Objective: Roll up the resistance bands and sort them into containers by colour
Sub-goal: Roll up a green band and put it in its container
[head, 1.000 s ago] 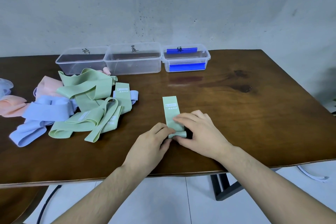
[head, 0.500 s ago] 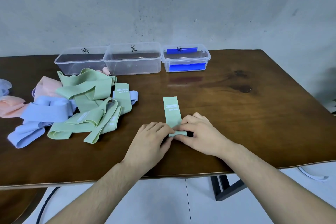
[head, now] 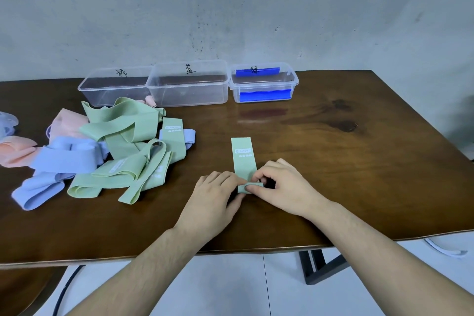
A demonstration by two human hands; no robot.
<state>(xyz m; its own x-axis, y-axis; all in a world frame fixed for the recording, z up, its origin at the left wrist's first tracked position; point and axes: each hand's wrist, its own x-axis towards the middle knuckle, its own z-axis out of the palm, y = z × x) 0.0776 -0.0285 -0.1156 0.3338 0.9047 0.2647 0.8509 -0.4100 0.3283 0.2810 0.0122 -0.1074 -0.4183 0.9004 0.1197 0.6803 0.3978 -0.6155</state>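
A green resistance band (head: 243,156) lies flat on the wooden table (head: 359,174), pointing away from me, its near end turned over into a small roll. My left hand (head: 215,200) pinches the roll's left end and my right hand (head: 282,187) pinches its right end. To the left sits a loose pile of green bands (head: 123,151), blue bands (head: 61,161) and pink bands (head: 69,123). Along the back stand three clear containers: left (head: 112,87), middle (head: 188,84) and right (head: 263,83), each with a handwritten label.
The right container has blue clips on its sides. A grey wall rises just behind the containers. The table's front edge runs under my forearms, with white floor tiles, a black cable (head: 64,290) and a black table leg (head: 318,267) below.
My fingers have curled the band's near end over, so a small roll has formed and the flat part looks shorter. Both hands have stayed in about the same place.
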